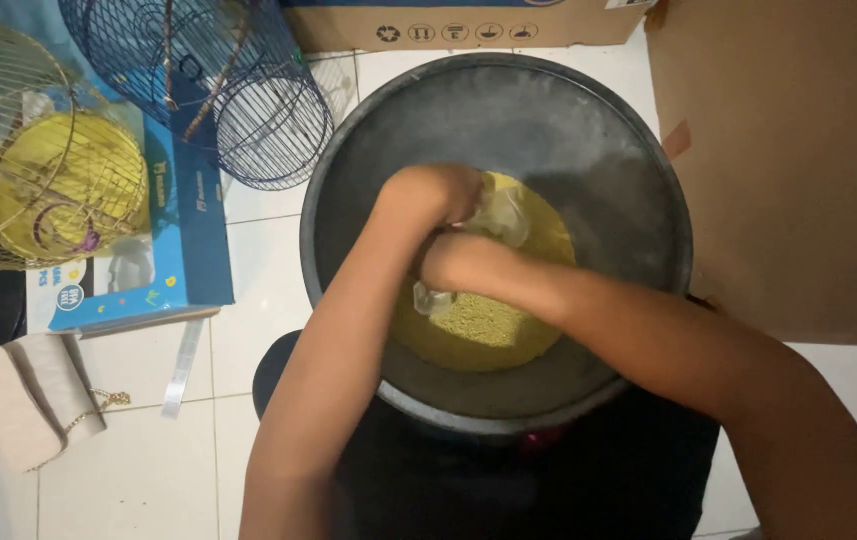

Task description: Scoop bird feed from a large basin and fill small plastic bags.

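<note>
Head view: my left hand (pixel 438 195) and right hand (pixel 458 262) are both down in the tub (pixel 348 200), pinching a thin plastic bag (pixel 498 212) over the yellow grain (pixel 488 330). Looks mid-way to me; the bag's not out yet.

- White glazed tile floor (pixel 278 290), thin grey grout lines, soft even light.
- Dark blue wire birdcage (pixel 238 90) lying on its side near the floor's top-left edge.
- Gold wire birdcage (pixel 38 150) at the left edge, yellow dish inside.
- Flat blue printed cardboard box (pixel 183 225) under both cages.
- Brown cardboard boxes: one along the top edge (pixel 448 25), one large panel at the right edge (pixel 798 170).
- Beige folded purse with gold chain (pixel 28 395), bottom-left corner.
</note>
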